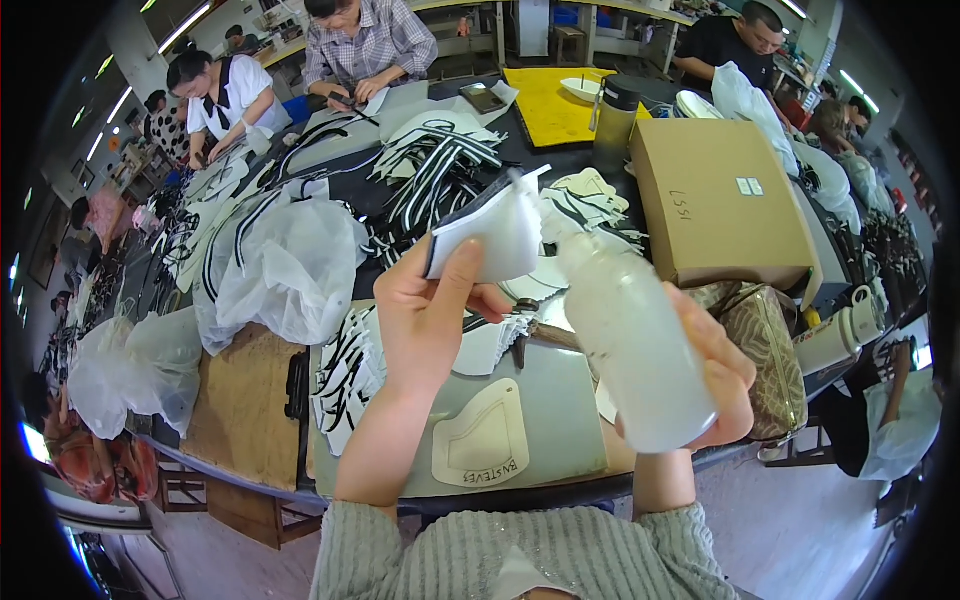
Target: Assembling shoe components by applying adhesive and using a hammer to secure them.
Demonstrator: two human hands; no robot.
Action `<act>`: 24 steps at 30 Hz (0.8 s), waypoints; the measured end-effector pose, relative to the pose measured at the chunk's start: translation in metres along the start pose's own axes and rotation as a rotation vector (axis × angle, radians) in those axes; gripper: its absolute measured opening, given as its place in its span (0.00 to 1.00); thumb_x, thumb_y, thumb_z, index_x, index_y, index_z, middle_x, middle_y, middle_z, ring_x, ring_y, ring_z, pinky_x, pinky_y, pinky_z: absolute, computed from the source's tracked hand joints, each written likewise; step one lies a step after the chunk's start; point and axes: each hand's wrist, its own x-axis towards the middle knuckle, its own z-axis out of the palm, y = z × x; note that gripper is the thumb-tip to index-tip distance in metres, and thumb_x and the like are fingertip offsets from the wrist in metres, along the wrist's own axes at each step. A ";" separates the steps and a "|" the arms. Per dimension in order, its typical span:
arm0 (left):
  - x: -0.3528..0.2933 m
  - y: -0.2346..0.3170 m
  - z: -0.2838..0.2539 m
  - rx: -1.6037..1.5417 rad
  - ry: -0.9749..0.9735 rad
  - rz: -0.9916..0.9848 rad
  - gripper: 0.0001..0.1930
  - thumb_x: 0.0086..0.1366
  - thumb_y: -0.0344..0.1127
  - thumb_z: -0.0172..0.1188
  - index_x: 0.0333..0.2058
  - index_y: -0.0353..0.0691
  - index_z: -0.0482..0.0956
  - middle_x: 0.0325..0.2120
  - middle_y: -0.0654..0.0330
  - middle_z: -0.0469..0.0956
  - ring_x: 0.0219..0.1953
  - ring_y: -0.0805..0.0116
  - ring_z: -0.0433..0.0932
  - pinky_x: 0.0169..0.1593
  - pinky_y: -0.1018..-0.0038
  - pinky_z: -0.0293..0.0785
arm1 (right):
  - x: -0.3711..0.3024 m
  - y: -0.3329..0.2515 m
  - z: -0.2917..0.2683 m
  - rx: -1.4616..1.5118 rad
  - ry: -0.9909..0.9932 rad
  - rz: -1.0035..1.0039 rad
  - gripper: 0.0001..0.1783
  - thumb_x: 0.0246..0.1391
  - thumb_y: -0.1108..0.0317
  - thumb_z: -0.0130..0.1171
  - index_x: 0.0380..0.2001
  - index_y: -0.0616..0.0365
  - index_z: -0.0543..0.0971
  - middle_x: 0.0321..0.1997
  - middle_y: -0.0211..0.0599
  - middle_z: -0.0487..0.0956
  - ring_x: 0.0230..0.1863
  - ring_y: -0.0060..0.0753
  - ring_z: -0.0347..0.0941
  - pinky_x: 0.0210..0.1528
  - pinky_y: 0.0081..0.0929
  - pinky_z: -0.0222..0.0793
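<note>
Dark-topped, the work table [345, 188] spreads beneath and beyond the left hand [430, 300] and the right hand [720, 385]. Past it, facing the hands, sit a person in a plaid shirt [375, 45], a person in a white top [240, 95] farther left, and a person in black [725, 50] at the far right. Beyond the right hand stands a large cardboard box [725, 220]. Below and between the hands lies a grey-green mat [565, 410]; left of the left hand are a brown board [250, 420] and, behind that, a crumpled clear plastic bag [290, 260]. Well past both hands is a yellow sheet [545, 115]. Just right of the right hand sits a patterned bag [770, 365]. The right hand is wrapped around a cloudy white bottle [640, 350], tilted with its neck up and leftward. The left hand pinches a white piece [500, 240] with a dark edge between thumb and fingers. The neck is near that piece, but blur hides whether they touch. Nearer the body, right of the left forearm, a cream template [500, 400] lies flat. Black-and-white strips [430, 165] are heaped beyond the left hand.
</note>
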 end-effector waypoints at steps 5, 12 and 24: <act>-0.001 0.001 -0.006 0.023 -0.019 0.050 0.11 0.67 0.32 0.53 0.38 0.28 0.77 0.21 0.58 0.77 0.19 0.76 0.76 0.22 0.80 0.74 | 0.003 -0.029 -0.010 0.040 -0.166 0.068 0.19 0.51 0.67 0.59 0.41 0.56 0.62 0.53 0.49 0.68 0.50 0.62 0.70 0.49 0.59 0.72; -0.003 -0.002 -0.009 0.067 -0.005 0.001 0.10 0.67 0.32 0.53 0.38 0.28 0.77 0.23 0.59 0.78 0.20 0.76 0.76 0.23 0.81 0.74 | 0.011 -0.015 -0.007 -0.154 -0.086 -0.027 0.19 0.52 0.70 0.57 0.42 0.57 0.60 0.52 0.52 0.67 0.48 0.62 0.72 0.46 0.56 0.76; -0.008 0.004 -0.010 0.111 -0.004 -0.004 0.10 0.67 0.31 0.53 0.38 0.28 0.77 0.23 0.60 0.77 0.20 0.76 0.77 0.22 0.81 0.73 | 0.004 -0.013 -0.011 0.071 -0.019 0.091 0.17 0.53 0.68 0.56 0.41 0.64 0.63 0.50 0.59 0.68 0.47 0.64 0.73 0.46 0.60 0.74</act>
